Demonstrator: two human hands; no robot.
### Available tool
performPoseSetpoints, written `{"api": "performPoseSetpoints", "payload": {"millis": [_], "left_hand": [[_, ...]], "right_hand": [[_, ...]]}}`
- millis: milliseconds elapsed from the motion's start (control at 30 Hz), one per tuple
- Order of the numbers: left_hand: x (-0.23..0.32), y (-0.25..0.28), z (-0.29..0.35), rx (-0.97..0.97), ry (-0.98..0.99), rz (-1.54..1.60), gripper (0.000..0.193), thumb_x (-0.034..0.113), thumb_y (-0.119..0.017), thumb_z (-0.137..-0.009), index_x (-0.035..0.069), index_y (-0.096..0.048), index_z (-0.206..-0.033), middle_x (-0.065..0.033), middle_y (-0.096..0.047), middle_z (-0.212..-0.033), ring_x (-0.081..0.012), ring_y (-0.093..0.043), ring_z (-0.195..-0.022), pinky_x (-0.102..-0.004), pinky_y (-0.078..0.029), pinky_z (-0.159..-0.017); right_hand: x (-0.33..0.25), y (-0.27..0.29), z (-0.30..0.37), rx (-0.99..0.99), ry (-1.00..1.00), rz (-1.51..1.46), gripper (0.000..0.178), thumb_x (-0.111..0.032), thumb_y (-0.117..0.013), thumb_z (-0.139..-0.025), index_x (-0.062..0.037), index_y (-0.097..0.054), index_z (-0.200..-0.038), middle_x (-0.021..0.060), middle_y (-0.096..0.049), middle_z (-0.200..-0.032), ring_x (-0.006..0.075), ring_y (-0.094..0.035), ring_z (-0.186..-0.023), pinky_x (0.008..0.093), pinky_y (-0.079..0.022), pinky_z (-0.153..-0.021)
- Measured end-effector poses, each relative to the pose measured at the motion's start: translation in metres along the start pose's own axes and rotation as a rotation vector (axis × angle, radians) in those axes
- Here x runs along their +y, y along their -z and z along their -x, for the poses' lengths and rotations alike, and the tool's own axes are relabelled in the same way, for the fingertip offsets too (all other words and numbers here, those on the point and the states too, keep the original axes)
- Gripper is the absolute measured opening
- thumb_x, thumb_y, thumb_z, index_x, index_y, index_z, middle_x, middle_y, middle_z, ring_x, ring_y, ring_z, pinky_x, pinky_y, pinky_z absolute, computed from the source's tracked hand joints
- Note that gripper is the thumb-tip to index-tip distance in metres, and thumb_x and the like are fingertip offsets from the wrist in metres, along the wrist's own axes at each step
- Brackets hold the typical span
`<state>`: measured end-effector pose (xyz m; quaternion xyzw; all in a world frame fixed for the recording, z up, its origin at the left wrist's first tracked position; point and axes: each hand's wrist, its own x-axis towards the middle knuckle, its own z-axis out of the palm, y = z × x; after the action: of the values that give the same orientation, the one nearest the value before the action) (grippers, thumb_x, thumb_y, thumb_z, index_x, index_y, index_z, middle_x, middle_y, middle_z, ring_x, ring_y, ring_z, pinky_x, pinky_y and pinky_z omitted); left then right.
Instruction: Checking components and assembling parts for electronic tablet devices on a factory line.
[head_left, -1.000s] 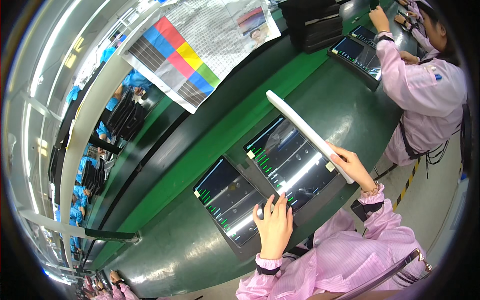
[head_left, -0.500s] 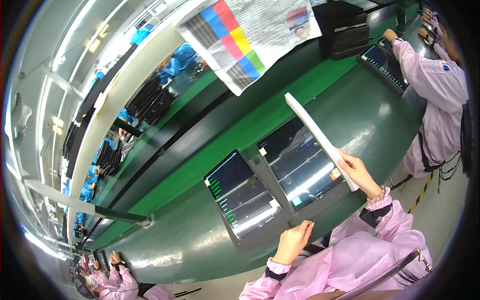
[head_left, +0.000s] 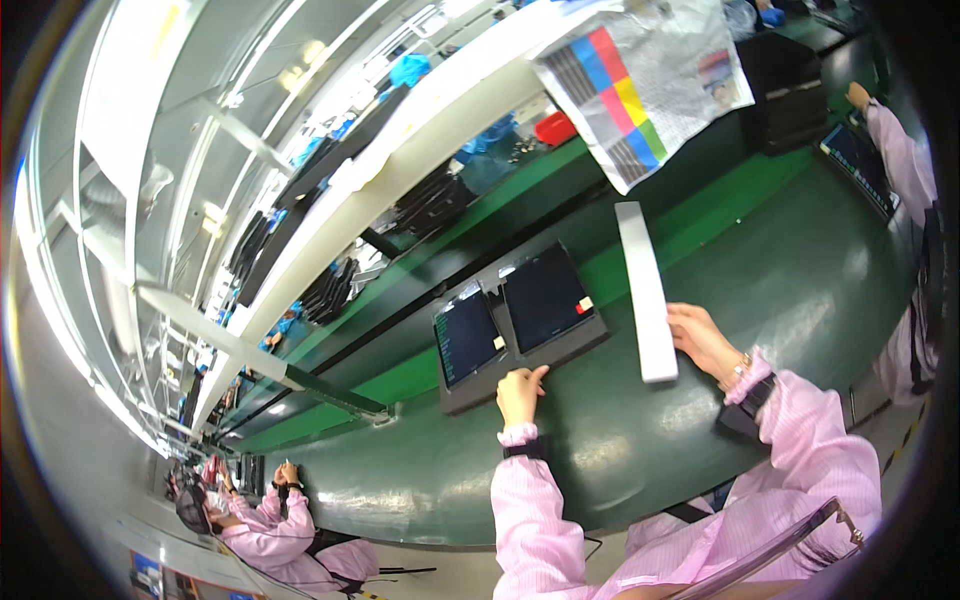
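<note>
Two dark tablets, the left one (head_left: 467, 340) and the right one (head_left: 545, 300), lie side by side in a flat black tray (head_left: 470, 398). Each has a small pale label on its screen; a red mark shows at the right one's. My left hand (head_left: 518, 396) is closed, with curled fingers against the tray's front edge; how far they wrap under it is hidden. To the right of the tray, a long white bar (head_left: 646, 300) slants away from me. My right hand (head_left: 700, 338) grips the bar's right edge near its close end.
A printed sheet with colour blocks (head_left: 690, 90) hangs over the bench's far side. Beyond it stands a black stack (head_left: 783, 95). On the green bench (head_left: 420, 480), co-workers in pink sit at both ends, one beside another tablet (head_left: 860, 168). A metal post (head_left: 335, 392) rises at left.
The tray with both tablets has slid away toward the bench's far side. My left hand has moved forward with it. The white bar has gone from over the right tablet to beside the tray.
</note>
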<state>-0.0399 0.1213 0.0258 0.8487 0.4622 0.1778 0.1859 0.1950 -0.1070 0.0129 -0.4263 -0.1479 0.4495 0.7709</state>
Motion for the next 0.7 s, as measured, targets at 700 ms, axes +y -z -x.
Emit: {"api": "performPoseSetpoints", "payload": {"millis": [700], "left_hand": [[-0.043, -0.022, -0.043, -0.125, 0.073, -0.023, 0.040, 0.048, -0.049, -0.088, 0.013, -0.067, -0.081, -0.0031, -0.068, -0.072, -0.0219, -0.066, -0.074, -0.0363, -0.049, -0.068]], "right_hand": [[0.001, -0.013, 0.037, 0.028, -0.191, 0.210, 0.034, -0.005, -0.048, -0.083, -0.0007, -0.052, -0.117, 0.0070, -0.059, -0.101, 0.0161, -0.057, -0.092, 0.0326, -0.047, -0.082]]}}
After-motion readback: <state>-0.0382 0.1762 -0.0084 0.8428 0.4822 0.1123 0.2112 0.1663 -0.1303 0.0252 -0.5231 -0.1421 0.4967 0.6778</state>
